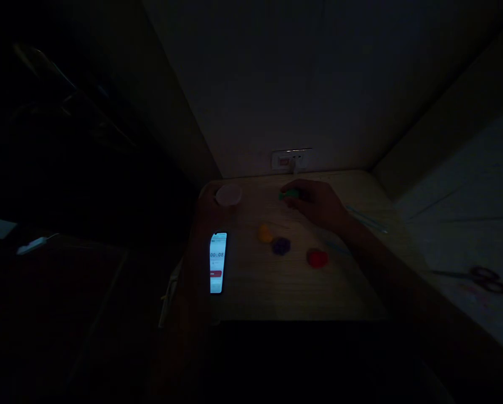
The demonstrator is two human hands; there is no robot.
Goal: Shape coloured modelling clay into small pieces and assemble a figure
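Note:
The scene is very dark. My right hand (pixel 314 201) is closed on a small green lump (pixel 291 194) near the back of the wooden table (pixel 251 297); its exact kind is too dim to tell. At the back left, my left hand (pixel 208 199) grips a pale round cup (pixel 229 195) by its side. Between my arms lie an orange lump (pixel 265 233), a dark purple lump (pixel 281 246) and a red lump (pixel 318 258). A lit phone (pixel 218 262) showing a timer lies beside my left forearm.
A wall socket (pixel 292 160) with a plug sits just behind the table. Thin pale sticks (pixel 367 219) lie beyond my right forearm. Scissors (pixel 483 279) rest on a light surface at the far right. The left side is nearly black.

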